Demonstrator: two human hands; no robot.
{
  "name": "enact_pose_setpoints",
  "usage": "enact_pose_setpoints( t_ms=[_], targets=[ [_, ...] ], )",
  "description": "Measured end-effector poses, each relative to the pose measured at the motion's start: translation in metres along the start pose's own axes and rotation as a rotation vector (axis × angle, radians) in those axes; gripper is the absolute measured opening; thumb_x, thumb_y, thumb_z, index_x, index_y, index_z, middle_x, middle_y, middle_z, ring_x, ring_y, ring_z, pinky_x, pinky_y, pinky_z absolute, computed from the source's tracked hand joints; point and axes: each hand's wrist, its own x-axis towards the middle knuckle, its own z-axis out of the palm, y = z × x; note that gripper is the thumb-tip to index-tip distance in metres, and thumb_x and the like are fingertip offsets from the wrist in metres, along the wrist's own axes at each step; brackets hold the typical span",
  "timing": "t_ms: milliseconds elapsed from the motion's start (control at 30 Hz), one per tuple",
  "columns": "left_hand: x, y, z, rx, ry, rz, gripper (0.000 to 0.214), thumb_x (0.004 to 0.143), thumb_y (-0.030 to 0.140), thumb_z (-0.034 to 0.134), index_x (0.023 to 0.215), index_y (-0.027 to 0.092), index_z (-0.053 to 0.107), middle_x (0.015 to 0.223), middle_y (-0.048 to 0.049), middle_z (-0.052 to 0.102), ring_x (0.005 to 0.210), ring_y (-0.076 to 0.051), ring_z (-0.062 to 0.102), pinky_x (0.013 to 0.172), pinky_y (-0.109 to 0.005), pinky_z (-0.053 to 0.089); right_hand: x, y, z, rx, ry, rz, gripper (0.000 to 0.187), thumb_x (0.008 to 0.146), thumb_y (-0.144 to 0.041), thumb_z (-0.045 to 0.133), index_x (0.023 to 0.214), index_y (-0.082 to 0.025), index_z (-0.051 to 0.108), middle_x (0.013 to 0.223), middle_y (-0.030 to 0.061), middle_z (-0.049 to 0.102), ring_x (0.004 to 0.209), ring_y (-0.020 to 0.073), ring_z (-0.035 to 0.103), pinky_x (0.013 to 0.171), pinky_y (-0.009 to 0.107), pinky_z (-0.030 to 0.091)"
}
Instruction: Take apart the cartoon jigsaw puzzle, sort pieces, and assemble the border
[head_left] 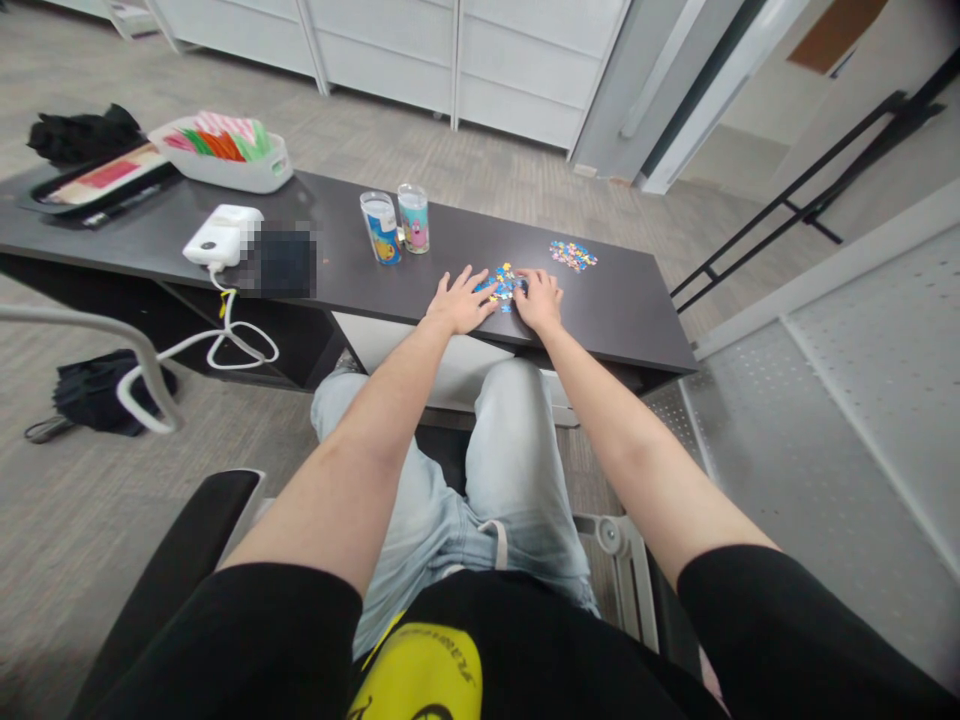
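Observation:
A small pile of colourful jigsaw puzzle pieces [505, 278], mostly blue and yellow, lies on the dark tabletop [480, 235] between my hands. My left hand [459, 303] rests palm down at the pile's left side, its fingers spread and reaching over the nearest pieces. On the other side, my right hand [540, 300] has its fingers curved down to the pile's right edge, thumb and fingers apart. What lies under its fingertips is partly hidden. Farther right is a second group of puzzle pieces [574, 256], spread flat, with neither hand touching it.
Two clear cups with cartoon prints, one blue [382, 232] and one pink and teal [415, 222], stand left of the hands. Farther left are a white charger [223, 236] with a cable, a white basket [238, 172] and a black tray [52, 200]. A black umbrella [101, 392] lies below.

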Motion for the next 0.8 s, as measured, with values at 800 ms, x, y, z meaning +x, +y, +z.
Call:
enact_pose_setpoints(
  t_ms=[800],
  targets=[
    [-0.0051,0.009,-0.002,0.03,0.016,-0.088,0.096,0.134,0.059,0.041,0.213,0.007,0.022,0.222,-0.0155,0.017,0.209,-0.035,0.012,0.171,-0.056,0.01,0.0037,0.0048,-0.0025,0.085,0.022,0.051,0.058,0.131,-0.026,0.04,0.175,-0.022,0.078,0.187,0.0184,0.077,0.177,0.0398,0.068,0.15,0.059,0.051]
  ],
)
